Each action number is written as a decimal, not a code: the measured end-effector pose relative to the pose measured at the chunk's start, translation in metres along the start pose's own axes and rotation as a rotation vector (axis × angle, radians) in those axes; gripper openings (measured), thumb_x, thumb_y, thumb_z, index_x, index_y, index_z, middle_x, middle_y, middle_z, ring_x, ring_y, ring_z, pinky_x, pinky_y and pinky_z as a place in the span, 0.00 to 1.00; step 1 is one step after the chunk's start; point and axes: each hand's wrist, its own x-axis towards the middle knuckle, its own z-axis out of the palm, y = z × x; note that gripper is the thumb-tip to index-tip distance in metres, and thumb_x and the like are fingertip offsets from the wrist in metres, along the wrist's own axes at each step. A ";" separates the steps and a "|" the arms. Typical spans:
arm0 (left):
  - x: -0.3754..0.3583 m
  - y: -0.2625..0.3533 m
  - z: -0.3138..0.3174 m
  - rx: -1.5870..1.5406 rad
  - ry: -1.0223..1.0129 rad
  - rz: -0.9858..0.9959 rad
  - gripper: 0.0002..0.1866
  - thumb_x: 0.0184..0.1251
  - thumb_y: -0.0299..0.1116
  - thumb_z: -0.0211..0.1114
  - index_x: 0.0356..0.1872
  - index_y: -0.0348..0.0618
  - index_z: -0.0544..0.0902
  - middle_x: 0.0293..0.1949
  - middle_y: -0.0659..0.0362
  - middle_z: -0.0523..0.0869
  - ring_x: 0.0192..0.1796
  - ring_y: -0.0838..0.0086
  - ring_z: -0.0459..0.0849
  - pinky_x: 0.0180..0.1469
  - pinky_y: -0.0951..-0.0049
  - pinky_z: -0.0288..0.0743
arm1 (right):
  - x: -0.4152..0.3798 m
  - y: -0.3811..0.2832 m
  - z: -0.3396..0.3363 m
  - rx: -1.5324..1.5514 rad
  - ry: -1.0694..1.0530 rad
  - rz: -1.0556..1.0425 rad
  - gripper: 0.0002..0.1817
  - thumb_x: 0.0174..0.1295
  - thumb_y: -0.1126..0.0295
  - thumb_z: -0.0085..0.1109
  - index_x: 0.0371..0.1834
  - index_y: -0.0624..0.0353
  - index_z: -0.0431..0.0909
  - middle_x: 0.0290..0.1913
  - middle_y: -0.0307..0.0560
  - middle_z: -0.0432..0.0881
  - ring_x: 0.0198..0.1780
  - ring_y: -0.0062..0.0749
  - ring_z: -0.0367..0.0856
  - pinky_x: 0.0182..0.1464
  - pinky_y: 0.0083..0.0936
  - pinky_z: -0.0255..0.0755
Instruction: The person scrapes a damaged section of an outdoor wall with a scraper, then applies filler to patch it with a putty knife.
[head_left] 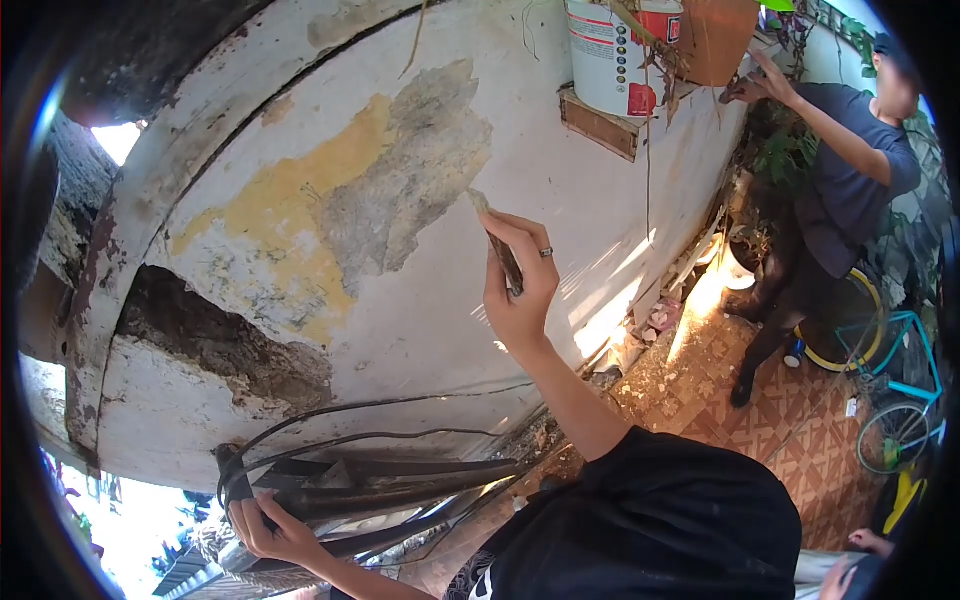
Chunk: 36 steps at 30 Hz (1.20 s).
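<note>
The right hand point(518, 285) gripped a scraper point(497, 243), its blade against the peeling wall point(420, 300). The left hand point(272, 528) closed around dark cables point(390, 480) low on that wall. Above, a white bucket point(610, 55) sat on a wooden shelf point(598, 124), dry stems hanging beside it.

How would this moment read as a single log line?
right hand: grips scraper, blade on wall by peeled paint | left hand: holds cables | other person: touches pot

Bare forearms, black short-sleeved shirt with white print, silver ring on a finger of the right hand point(518, 290)
</note>
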 end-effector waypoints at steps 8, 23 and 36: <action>0.003 -0.009 -0.026 -0.121 -0.108 -0.174 0.11 0.68 0.27 0.56 0.26 0.31 0.78 0.25 0.54 0.78 0.32 0.66 0.74 0.39 0.65 0.67 | 0.007 0.006 -0.016 0.186 -0.054 0.178 0.22 0.54 0.90 0.53 0.51 0.59 0.80 0.47 0.49 0.80 0.47 0.31 0.81 0.45 0.24 0.77; -0.009 0.050 -0.054 0.054 0.002 -0.123 0.09 0.67 0.25 0.56 0.29 0.31 0.81 0.26 0.57 0.77 0.33 0.70 0.74 0.41 0.69 0.68 | -0.013 0.069 -0.118 0.400 -1.431 0.573 0.15 0.58 0.77 0.63 0.49 0.57 0.83 0.43 0.45 0.85 0.39 0.26 0.82 0.44 0.22 0.76; -0.033 0.071 -0.054 0.010 0.011 -0.272 0.08 0.64 0.25 0.56 0.27 0.32 0.80 0.24 0.58 0.78 0.30 0.74 0.73 0.35 0.75 0.68 | 0.024 0.065 -0.140 0.320 -1.306 0.805 0.14 0.59 0.76 0.64 0.49 0.64 0.82 0.37 0.43 0.86 0.35 0.18 0.80 0.40 0.17 0.75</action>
